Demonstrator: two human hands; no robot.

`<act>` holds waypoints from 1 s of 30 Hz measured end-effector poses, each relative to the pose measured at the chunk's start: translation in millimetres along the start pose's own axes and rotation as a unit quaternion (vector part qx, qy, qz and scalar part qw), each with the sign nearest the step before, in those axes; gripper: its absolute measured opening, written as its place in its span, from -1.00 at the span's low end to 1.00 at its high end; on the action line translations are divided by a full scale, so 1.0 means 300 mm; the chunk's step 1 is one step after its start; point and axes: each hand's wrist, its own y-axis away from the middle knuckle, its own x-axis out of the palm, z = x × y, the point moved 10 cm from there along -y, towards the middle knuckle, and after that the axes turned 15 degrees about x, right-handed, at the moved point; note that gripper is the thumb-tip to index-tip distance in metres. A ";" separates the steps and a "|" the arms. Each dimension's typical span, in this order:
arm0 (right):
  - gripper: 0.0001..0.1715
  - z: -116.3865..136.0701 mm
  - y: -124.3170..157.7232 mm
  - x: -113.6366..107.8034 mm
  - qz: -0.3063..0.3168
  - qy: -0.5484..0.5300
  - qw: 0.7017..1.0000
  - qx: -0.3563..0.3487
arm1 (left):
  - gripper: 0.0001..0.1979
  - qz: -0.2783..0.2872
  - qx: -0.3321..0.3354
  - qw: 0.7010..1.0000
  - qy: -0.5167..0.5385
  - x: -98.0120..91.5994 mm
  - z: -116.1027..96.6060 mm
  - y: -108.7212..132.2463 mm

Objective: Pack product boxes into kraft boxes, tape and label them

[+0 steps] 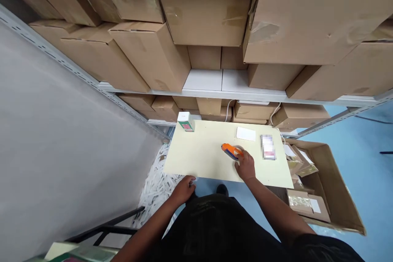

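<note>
My right hand (246,166) is closed on one end of an orange and blue tape dispenser (229,149), which lies on the cream tabletop (202,159). Just off the table's front edge, my left hand (183,190) is low with its fingers curled together; a small whitish bit shows at the fingertips, too small to name. A small white, green and pink box (186,122) stands at the table's back left corner. Toward the back right lies a white card or paper (246,134), and right of it a phone-like flat object (268,147) with a blurred face.
Shelves full of cardboard boxes (208,8) rise behind and above the table. A large open carton (340,184) holding several parcels stands on the right. White shredded paper (156,184) covers the floor at left, beside a wall (76,139) and a black metal frame (107,227).
</note>
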 end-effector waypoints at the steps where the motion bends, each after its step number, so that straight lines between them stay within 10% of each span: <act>1: -0.58 0.010 0.027 -0.012 0.005 -0.021 1.000 -0.013 | -0.70 -0.007 -0.002 1.000 0.007 0.020 -0.015 0.000; 7: -0.72 0.120 0.192 0.011 0.179 -0.139 0.967 -0.118 | -0.71 -0.078 -0.040 0.996 0.037 0.039 -0.081 0.046; 14: -0.62 0.251 0.132 0.046 0.279 -0.206 0.932 -0.104 | -0.71 -0.249 -0.105 0.958 0.093 -0.064 -0.081 0.282; 22: -0.52 0.545 0.186 0.129 0.311 -0.185 0.923 -0.127 | -0.71 -0.423 -0.147 0.885 0.125 -0.059 0.024 0.816; 30: -0.44 1.031 0.712 0.208 0.368 -0.170 0.879 -0.250 | -0.72 -0.534 -0.208 0.808 0.140 0.044 0.127 1.487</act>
